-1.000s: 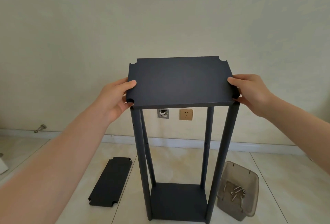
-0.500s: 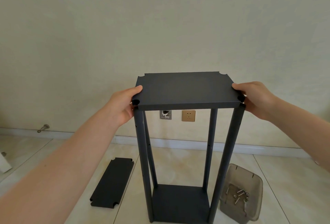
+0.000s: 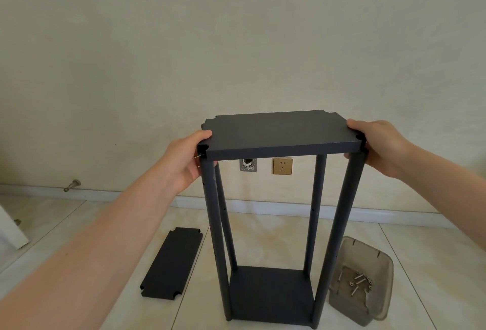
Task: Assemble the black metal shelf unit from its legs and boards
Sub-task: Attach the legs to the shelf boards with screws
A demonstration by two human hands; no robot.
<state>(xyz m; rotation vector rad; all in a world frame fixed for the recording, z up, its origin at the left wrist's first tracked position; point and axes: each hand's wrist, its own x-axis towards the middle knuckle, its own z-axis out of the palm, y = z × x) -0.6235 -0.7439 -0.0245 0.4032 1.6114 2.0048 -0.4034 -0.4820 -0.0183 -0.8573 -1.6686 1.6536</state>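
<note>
Clamping your left hand (image 3: 184,162) and right hand (image 3: 380,146) on one top board (image 3: 278,132), atop four legs (image 3: 214,224), one loose board (image 3: 172,262) left of them, one screw tray (image 3: 385,266) right.

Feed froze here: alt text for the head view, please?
The left hand and right hand hold a black top board by its ends at the tops of four upright legs that rise from a bottom board. A spare board lies on the floor left, a tub of screws right.
</note>
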